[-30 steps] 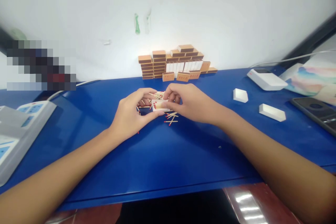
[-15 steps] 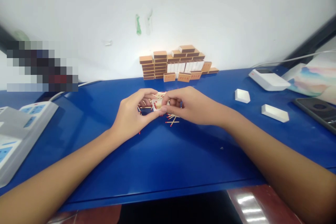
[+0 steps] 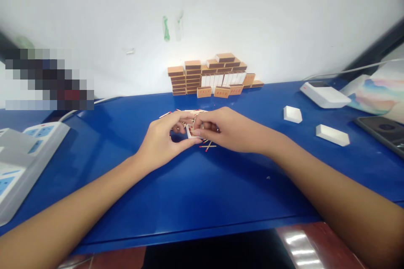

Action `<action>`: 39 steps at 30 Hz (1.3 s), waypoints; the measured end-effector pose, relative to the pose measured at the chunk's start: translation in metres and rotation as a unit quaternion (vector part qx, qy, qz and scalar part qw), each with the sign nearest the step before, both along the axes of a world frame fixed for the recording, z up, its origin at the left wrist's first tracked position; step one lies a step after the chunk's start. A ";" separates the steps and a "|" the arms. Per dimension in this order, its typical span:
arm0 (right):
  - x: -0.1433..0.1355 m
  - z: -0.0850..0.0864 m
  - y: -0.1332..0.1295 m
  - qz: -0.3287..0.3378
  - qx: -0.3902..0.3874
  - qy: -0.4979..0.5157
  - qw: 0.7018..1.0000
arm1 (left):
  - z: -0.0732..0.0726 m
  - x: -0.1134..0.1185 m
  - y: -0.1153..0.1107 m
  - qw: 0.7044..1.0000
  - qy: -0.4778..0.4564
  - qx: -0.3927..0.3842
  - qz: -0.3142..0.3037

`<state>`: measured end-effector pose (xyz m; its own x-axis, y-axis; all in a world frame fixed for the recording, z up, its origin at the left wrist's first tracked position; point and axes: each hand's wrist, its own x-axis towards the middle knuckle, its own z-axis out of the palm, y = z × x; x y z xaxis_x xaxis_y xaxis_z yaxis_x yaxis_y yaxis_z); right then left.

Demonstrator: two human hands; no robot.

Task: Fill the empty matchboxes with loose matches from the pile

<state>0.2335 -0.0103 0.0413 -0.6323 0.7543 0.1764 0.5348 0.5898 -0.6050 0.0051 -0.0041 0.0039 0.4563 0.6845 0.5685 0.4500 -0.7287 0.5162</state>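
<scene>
Near the middle of the blue table (image 3: 176,193), my left hand (image 3: 164,136) holds a small white matchbox tray (image 3: 189,131) between thumb and fingers. Red match heads show inside the tray. My right hand (image 3: 221,128) has its thumb and fingers pinched together at the tray's right side; what they grip is too small and hidden to make out. Loose matches (image 3: 207,146) with red heads lie under and around both hands, partly covered by them.
Stacked brown matchboxes (image 3: 192,77) stand against the wall behind my hands. On the right are two white blocks (image 3: 292,114) (image 3: 332,135), a white device (image 3: 325,95) and a dark phone (image 3: 381,132). A white power strip (image 3: 38,151) lies at the left.
The tray has shifted slightly right and tilted in my left hand. My right fingers have moved a little lower over it. More matches show behind my left hand.
</scene>
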 end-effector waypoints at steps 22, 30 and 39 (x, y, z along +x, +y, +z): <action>-0.001 -0.001 -0.002 0.009 -0.022 -0.033 0.999 | -0.001 -0.001 0.001 0.999 0.025 -0.023 -0.033; -0.002 -0.001 -0.004 0.000 -0.004 -0.053 0.999 | -0.004 -0.001 0.002 0.999 0.029 -0.022 -0.026; -0.003 0.002 -0.009 -0.010 -0.004 -0.099 0.995 | 0.000 0.000 0.001 0.992 0.107 -0.034 -0.049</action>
